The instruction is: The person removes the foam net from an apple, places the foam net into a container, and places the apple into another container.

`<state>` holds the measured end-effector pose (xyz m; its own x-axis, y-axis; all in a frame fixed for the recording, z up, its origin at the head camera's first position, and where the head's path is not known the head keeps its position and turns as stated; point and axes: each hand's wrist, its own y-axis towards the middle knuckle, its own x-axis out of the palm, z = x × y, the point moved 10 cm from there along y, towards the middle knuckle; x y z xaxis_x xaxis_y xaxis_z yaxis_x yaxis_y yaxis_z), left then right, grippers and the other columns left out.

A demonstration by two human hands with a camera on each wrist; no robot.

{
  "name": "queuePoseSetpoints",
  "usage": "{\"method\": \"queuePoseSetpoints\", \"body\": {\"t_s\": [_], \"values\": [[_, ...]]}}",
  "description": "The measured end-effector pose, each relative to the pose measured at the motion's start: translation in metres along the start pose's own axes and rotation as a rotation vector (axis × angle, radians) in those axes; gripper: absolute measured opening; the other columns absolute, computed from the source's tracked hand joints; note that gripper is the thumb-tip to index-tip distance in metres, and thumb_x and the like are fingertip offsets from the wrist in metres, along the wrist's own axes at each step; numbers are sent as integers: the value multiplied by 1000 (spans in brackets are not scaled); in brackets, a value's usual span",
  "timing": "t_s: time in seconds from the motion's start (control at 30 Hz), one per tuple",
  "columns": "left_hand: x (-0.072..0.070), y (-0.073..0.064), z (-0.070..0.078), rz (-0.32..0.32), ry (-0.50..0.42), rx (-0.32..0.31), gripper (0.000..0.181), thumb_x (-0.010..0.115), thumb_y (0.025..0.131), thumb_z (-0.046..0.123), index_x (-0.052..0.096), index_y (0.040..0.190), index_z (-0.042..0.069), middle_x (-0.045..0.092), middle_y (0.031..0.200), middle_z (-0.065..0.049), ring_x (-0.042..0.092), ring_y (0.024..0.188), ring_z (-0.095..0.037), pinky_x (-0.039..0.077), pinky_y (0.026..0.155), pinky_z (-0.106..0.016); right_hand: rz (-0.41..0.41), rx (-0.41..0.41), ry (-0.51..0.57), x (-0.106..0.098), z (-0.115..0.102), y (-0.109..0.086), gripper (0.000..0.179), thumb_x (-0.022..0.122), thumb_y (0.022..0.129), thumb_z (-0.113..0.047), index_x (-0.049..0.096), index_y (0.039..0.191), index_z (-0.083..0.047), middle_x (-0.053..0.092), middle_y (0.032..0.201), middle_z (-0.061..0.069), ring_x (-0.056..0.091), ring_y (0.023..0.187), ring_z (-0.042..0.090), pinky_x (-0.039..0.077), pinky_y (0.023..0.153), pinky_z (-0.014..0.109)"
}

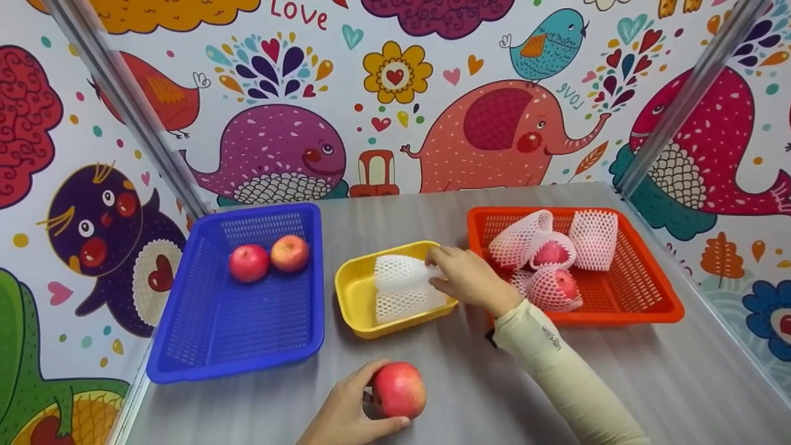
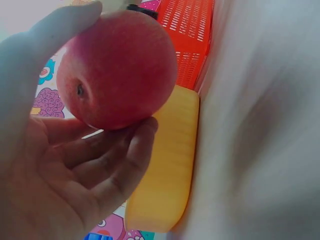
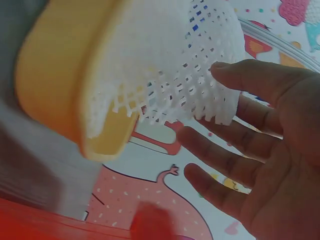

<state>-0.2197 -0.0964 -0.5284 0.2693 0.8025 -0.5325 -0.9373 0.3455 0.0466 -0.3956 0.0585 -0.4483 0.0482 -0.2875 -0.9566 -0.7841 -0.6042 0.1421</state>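
Note:
Low at the front, my left hand grips a red apple, thumb on the near side and fingers round the far side. In the left wrist view the apple shows its small dark hollow. My right hand reaches over the right end of a yellow basket. There it pinches the edge of a white foam net sleeve between thumb and forefinger; the right wrist view shows the net sleeve partly lifted above the rim. Another white net lies below it.
A blue basket on the left holds two bare apples. To the right, an orange-red basket holds several apples in pinkish net sleeves. A patterned wall closes off the back of the grey table.

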Motion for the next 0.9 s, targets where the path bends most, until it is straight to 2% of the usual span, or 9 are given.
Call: {"method": "queuePoseSetpoints", "body": {"t_s": [0.07, 0.13, 0.37, 0.43, 0.7, 0.9], "values": [[1, 0, -1, -12, 4, -19, 84, 81, 75, 60, 55, 137, 11, 63, 119, 2, 59, 98, -10, 52, 84, -36, -35, 15, -3, 7, 3, -3, 32, 76, 90, -24, 63, 116, -12, 66, 110, 7, 63, 86, 25, 55, 83, 38], [1, 0, -1, -13, 7, -20, 84, 81, 74, 60, 55, 137, 11, 62, 119, 2, 59, 98, -10, 52, 84, -36, -29, 13, 3, 7, 3, -6, 34, 77, 90, -24, 62, 118, -12, 67, 111, 7, 63, 86, 25, 56, 83, 38], [0, 3, 5, 6, -5, 59, 78, 84, 75, 54, 56, 135, 14, 63, 115, 6, 59, 94, -9, 54, 81, -36, 82, -60, -2, -19, -4, -21, 34, 77, 89, -20, 62, 118, -9, 66, 108, 7, 64, 92, 27, 54, 85, 42], [1, 3, 5, 2, 0, 61, 78, 84, 75, 55, 56, 135, 14, 62, 115, 6, 59, 95, -8, 53, 81, -36, 104, -71, -1, -25, -7, -29, 35, 78, 88, -20, 62, 118, -10, 66, 107, 6, 63, 91, 24, 54, 85, 40], [4, 3, 3, -9, -9, 51, 79, 84, 75, 54, 56, 136, 12, 63, 117, 4, 59, 95, -9, 53, 82, -37, 246, -156, 12, -35, -24, -79, 30, 80, 85, -17, 65, 111, -11, 67, 101, 2, 63, 89, 20, 54, 79, 39], [6, 4, 1, -29, -5, 21, 81, 83, 74, 56, 56, 136, 12, 63, 118, 4, 59, 97, -9, 53, 83, -38, 325, -195, 85, -32, -35, -119, 32, 84, 82, -16, 66, 109, -12, 67, 100, -3, 63, 90, 15, 54, 78, 37]]}}
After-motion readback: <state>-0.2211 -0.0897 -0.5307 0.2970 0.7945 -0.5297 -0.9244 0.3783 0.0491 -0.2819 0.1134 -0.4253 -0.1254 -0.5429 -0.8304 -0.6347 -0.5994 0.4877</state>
